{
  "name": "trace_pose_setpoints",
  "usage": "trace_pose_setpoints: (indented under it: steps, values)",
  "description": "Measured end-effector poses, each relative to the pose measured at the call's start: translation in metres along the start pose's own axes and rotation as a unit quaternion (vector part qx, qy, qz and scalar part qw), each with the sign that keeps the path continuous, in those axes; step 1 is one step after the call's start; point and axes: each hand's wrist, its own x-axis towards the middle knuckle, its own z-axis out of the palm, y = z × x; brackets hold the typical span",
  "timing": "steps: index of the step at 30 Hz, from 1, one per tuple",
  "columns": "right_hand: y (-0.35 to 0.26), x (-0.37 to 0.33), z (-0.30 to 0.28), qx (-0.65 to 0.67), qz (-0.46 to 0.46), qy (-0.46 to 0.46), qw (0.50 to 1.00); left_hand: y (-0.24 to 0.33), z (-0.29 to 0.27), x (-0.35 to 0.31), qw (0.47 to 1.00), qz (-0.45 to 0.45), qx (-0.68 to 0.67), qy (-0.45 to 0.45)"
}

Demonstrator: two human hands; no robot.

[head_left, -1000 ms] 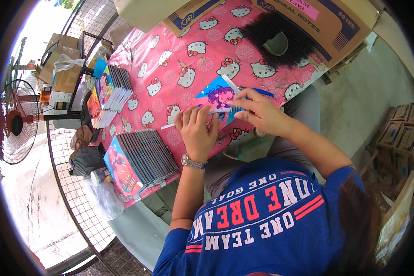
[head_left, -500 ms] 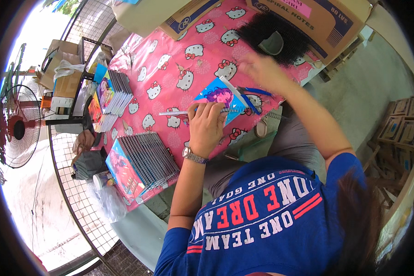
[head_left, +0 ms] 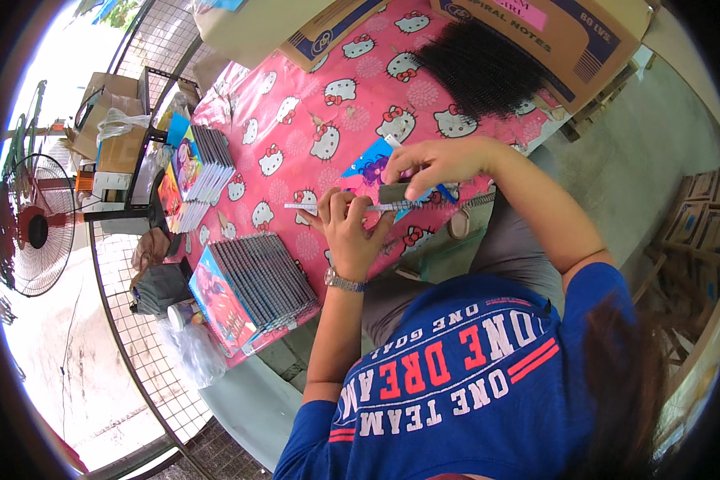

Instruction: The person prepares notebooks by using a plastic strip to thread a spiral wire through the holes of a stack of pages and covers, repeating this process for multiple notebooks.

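Observation:
A small notebook [head_left: 368, 170] with a blue and pink picture cover lies at the table's near edge. My left hand [head_left: 350, 232] grips its near edge, fingers on top. A black spiral coil [head_left: 436, 206] runs along that edge and sticks out to the right. My right hand [head_left: 448, 162] is closed on a dark grey curved piece [head_left: 392, 193] and holds it against the notebook beside the coil. Blue-handled pliers [head_left: 451, 193] lie partly hidden under the right hand. A white strip [head_left: 391, 141] shows at the notebook's far side.
Stacked spiral notebooks [head_left: 256, 280] stand at the near left, with another pile [head_left: 200, 172] behind them. Many loose black coils [head_left: 484, 72] lie at the far right before a cardboard box [head_left: 552, 48]. A fan [head_left: 36, 228] stands beyond the wire mesh on the left.
My right hand has taken the grey curved piece off the black coils and brought it down to the notebook. My left hand has shifted slightly, its fingers more spread along the edge.

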Motion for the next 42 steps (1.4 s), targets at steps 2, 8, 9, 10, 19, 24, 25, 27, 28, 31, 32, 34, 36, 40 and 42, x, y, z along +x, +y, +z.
trace_pose_setpoints:
  steps: [2, 8, 9, 10, 19, 24, 25, 27, 28, 31, 32, 34, 36, 40, 42]
  values:
    - [0.008, -0.001, 0.003, -0.003, 0.042, 0.033, 0.999, 0.004, -0.002, 0.005, 1.0, 0.016, 0.003, -0.002]
    - [0.011, 0.004, 0.007, 0.169, 0.014, 0.0, 0.985, 0.005, -0.01, 0.009, 0.999, 0.013, -0.01, -0.034]
    - [0.007, 0.006, 0.008, 0.215, 0.021, 0.016, 0.976, 0.004, -0.011, 0.007, 0.999, 0.013, -0.007, -0.039]
    - [0.002, 0.003, 0.013, 0.403, -0.056, -0.069, 0.911, 0.003, -0.012, 0.006, 0.999, 0.013, -0.004, -0.045]
    - [-0.01, 0.011, 0.008, 0.095, -0.017, -0.03, 0.995, -0.01, -0.01, 0.007, 0.996, 0.0, -0.059, -0.067]
    - [-0.012, 0.008, 0.011, 0.18, -0.059, -0.049, 0.981, -0.009, -0.009, 0.005, 0.996, -0.014, -0.065, -0.055]
    - [-0.01, 0.011, 0.012, 0.087, -0.051, -0.023, 0.995, -0.01, -0.009, 0.005, 0.996, -0.017, -0.071, -0.059]
    - [-0.004, 0.017, 0.012, -0.101, -0.032, 0.028, 0.994, -0.011, -0.007, -0.002, 0.996, -0.025, -0.069, -0.045]
    - [-0.004, 0.018, 0.012, -0.006, -0.039, 0.002, 0.999, -0.01, -0.007, -0.004, 0.997, -0.03, -0.067, -0.037]
    - [0.0, 0.022, 0.013, 0.068, -0.027, -0.019, 0.997, -0.007, -0.008, 0.005, 0.998, -0.032, -0.046, -0.023]
    - [0.008, 0.026, 0.012, -0.05, -0.003, 0.009, 0.999, -0.01, -0.01, 0.005, 0.999, -0.033, -0.037, -0.015]
    - [0.003, 0.032, 0.014, 0.035, -0.014, 0.029, 0.999, -0.021, -0.016, 0.006, 0.999, -0.036, -0.015, 0.006]
    - [-0.001, 0.038, 0.011, 0.153, -0.019, -0.032, 0.988, -0.033, -0.014, 0.01, 0.999, -0.033, -0.04, -0.001]
    - [0.005, 0.044, 0.016, 0.149, -0.008, -0.023, 0.989, -0.035, -0.014, 0.007, 0.999, -0.025, -0.039, -0.005]
    - [0.005, 0.045, 0.016, 0.106, -0.005, -0.016, 0.994, -0.033, -0.015, 0.008, 0.999, -0.021, -0.035, 0.006]
